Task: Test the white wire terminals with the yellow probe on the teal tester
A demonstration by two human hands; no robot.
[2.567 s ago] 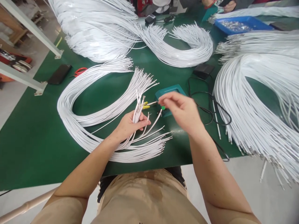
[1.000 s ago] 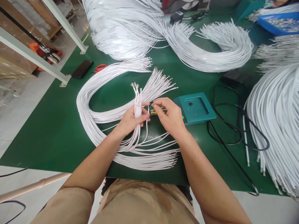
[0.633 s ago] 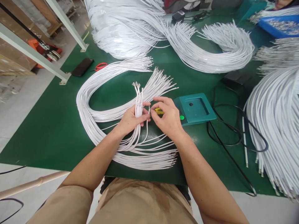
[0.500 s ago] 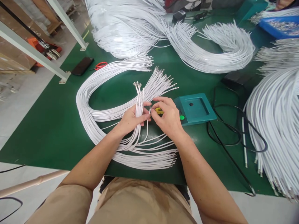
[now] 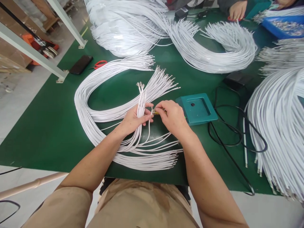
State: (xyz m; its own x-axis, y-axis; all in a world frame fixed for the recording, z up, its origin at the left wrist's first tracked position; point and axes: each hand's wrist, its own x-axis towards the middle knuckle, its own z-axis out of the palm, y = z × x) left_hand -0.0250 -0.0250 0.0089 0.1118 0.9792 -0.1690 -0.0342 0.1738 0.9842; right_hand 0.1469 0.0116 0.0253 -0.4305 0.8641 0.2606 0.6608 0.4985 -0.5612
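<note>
My left hand [image 5: 133,118] is closed round an upright bunch of white wires [image 5: 142,99] with bare metal ends at the top. A single white wire [image 5: 149,126] stands apart from the bunch, its tip by my left thumb and fingers. Just right of that tip, my right hand [image 5: 173,117] is closed in a pinch. Something small and yellow [image 5: 156,112] shows at its fingertips, mostly hidden by the fingers. Beneath both hands, more white wires [image 5: 147,162] lie in a curved bundle on the green table [image 5: 45,126].
Right of my hands sits a teal device with a shallow tray [image 5: 198,109], near a looped black cable [image 5: 228,144]. Large wire bundles [image 5: 277,126] lie right and behind. Red-handled scissors [image 5: 100,64] and a dark phone [image 5: 81,64] are at left. A co-worker's hand [image 5: 238,11] is at the far side.
My right hand has drawn slightly right, away from the single wire's tip. My left hand keeps its hold. A co-worker's hand has come into view at the back, at a red-handled thing.
</note>
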